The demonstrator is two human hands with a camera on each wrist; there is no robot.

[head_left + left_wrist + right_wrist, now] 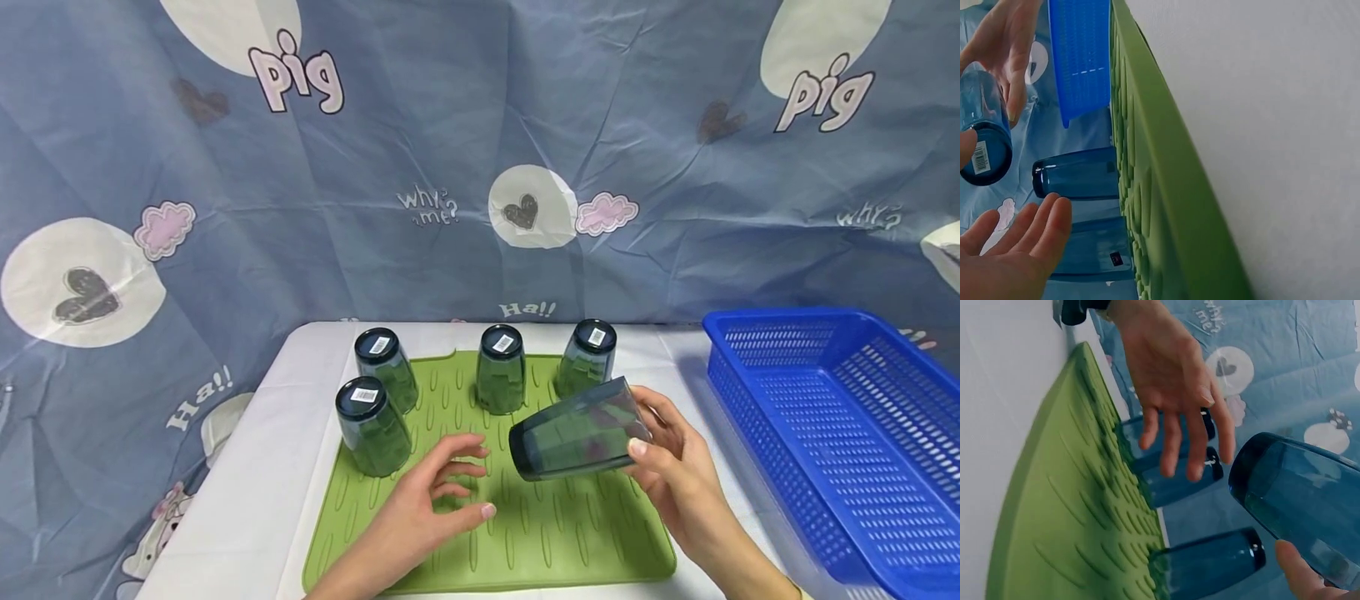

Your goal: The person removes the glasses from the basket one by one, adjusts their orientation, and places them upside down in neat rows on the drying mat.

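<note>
My right hand (678,471) holds a blue tinted glass (577,429) by its rim end, thumb on the near side and fingers behind. The glass is tilted nearly on its side above the green mat (525,542), its thick base pointing left. To the left of that base, my left hand (420,500) hovers over the mat with fingers spread and nothing in them. In the right wrist view the left hand (1169,381) is apart from the held glass (1304,494). Several like glasses stand upside down on the mat, among them a front left one (375,433).
A blue plastic basket (780,467) with slotted walls stands at the right of the white-covered table (240,517). Along the mat's back are inverted glasses at left (393,375), middle (501,375) and right (585,362). A printed blue cloth (420,125) hangs behind.
</note>
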